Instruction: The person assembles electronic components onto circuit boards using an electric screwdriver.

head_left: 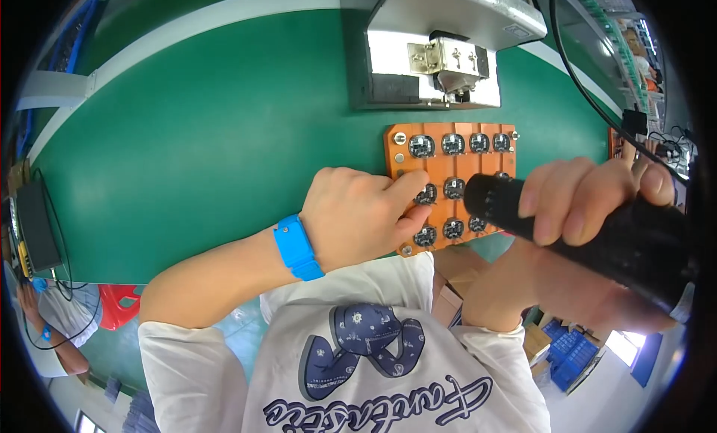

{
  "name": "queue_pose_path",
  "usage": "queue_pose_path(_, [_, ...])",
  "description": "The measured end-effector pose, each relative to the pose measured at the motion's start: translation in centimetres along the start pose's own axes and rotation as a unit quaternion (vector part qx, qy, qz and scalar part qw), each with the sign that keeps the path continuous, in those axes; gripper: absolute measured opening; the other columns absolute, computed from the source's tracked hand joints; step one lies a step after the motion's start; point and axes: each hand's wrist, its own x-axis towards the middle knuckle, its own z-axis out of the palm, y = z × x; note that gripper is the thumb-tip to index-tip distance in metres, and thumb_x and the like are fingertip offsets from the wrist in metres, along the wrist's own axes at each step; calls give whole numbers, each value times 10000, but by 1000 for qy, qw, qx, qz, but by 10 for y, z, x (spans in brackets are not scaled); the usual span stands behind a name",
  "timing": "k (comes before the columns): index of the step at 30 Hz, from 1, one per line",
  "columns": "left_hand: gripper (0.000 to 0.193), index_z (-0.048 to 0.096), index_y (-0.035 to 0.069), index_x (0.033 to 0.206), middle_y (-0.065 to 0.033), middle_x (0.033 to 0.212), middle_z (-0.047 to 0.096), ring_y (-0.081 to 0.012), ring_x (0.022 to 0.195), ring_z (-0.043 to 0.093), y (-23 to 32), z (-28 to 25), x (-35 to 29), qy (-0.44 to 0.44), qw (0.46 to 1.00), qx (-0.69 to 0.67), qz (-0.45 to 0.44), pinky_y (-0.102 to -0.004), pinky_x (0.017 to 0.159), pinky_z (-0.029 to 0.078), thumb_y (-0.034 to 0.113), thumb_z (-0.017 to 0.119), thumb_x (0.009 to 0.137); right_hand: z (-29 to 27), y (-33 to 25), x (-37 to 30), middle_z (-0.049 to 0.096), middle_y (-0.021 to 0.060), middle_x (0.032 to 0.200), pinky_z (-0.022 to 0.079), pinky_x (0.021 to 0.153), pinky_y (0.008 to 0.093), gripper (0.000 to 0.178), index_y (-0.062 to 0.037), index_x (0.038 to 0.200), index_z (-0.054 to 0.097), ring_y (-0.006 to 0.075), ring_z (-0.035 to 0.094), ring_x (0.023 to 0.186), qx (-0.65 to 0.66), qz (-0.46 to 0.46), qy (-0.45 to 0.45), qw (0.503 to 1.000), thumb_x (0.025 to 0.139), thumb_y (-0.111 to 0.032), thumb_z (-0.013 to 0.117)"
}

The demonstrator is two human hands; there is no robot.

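An orange fixture plate (pixel 439 166) lies on the green bench top, with rows of small round circuit boards (pixel 453 144) set in its recesses. My left hand (pixel 358 209), wearing a blue wrist strap, rests at the plate's left edge. Its thumb and index finger are bent in on a round circuit board (pixel 426 195) in the middle row. My right hand (pixel 586 198) wraps around a black electric screwdriver (pixel 497 199), held above the plate's right side. The screwdriver's body hides several of the right-hand boards, and its tip cannot be made out.
Behind the plate stands a metal box with a silver mechanism (pixel 452 60). A black cable (pixel 590 97) hangs down on the right. A black device (pixel 36 224) with wires sits at the bench's left end. Another person's arm (pixel 67 354) shows at lower left, near a red stool (pixel 118 306).
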Motion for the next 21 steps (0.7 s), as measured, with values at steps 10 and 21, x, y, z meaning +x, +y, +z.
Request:
queue_pose_path(10, [377, 727, 121, 1074, -23, 611, 655, -230, 516, 640, -1, -1, 0, -10, 1000, 5, -5, -370, 466, 494, 193, 844, 723, 24, 9, -31, 579, 111, 812, 490, 606, 420, 1017, -56, 1476, 422, 248, 578, 627, 28, 74, 126, 989, 879, -879, 435])
queue_pose_path(21, [411, 726, 116, 1104, -19, 627, 662, -228, 523, 642, -3, -5, -1, -35, 999, 3, -7, -367, 474, 496, 188, 844, 717, 21, 12, -31, 592, 127, 819, 485, 607, 431, 921, -55, 1304, 453, 270, 584, 626, -7, 57, 28, 998, 854, -853, 542])
